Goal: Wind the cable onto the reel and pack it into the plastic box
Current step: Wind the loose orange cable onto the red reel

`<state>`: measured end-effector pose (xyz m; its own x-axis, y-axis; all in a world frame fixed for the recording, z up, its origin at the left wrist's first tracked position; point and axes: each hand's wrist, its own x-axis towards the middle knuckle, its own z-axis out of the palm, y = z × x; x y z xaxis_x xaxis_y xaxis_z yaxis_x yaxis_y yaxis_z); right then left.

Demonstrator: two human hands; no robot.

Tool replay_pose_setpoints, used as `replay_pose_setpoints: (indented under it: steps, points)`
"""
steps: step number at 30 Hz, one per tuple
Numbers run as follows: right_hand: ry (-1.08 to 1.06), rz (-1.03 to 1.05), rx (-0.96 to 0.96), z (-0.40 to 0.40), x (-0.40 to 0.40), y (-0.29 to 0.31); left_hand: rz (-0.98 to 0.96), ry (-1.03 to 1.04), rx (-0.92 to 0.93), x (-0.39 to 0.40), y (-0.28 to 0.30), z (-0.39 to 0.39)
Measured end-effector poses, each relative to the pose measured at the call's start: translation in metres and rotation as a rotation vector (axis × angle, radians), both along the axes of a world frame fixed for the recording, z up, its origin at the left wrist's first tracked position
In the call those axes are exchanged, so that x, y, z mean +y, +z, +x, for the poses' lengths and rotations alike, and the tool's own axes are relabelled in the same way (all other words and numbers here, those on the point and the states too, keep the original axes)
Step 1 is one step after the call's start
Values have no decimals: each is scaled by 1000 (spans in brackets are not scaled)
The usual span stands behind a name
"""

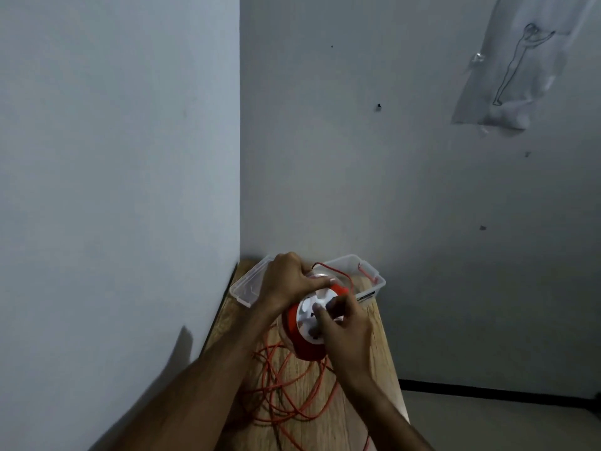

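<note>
Both bare hands are up on the round white plastic reel (313, 315) with its thick band of wound orange cable. The left hand (287, 283) clamps over the reel's rim at about eleven o'clock, thumb stretched along the top edge. The right hand (346, 333) comes in from four o'clock, fingertips (320, 309) pressed onto the white face near the hub (blurred, so the exact hold there cannot be told). The reel sits tilted above the narrow light wooden table (374, 353). Loose loops of orange cable (292, 395) sprawl on the tabletop at six o'clock from the reel. The clear rectangular plastic box (374, 281) lies open at twelve o'clock, against the wall, one orange strand trailing into it.
</note>
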<state>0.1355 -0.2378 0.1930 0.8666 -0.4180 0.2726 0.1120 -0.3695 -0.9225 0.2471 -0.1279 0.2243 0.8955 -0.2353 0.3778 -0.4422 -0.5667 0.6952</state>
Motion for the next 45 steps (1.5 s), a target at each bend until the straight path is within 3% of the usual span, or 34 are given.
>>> replay_pose_setpoints:
  steps: [3, 4, 6, 10, 20, 24, 30, 37, 41, 43, 45]
  points:
    - [153, -926, -390, -8, -21, -2, 19, -18, 41, 4, 2, 7]
    - [215, -1131, -411, -8, -28, -3, 37, -25, 47, 5, 4, 9]
    - [325, -1351, -352, -6, -38, 0, 71, -50, 66, 4, 9, 10]
    - [369, -1504, -292, -2, -44, 16, 109, -73, 69, 1, 19, 9]
    - [316, -1545, -421, 7, -48, 20, 80, -86, 33, -1, 16, 5]
    - [261, -1405, -430, 16, -45, 20, 82, -40, -23, -4, 17, 6]
    - [125, -932, -318, 11, -33, 12, 67, -42, 0, -5, 18, 4]
    - [-278, -5, 45, 8, 5, -3, 43, -2, -41, -10, 14, -3]
    - [-289, 537, 222, 17, 13, -18, 105, -33, -48, -12, 12, -4]
    - [-248, 482, 184, 10, 11, -14, 115, -32, -24, -10, 13, -3]
    - [-221, -18, -35, -4, 5, -6, 69, -26, 5, -4, 16, 0]
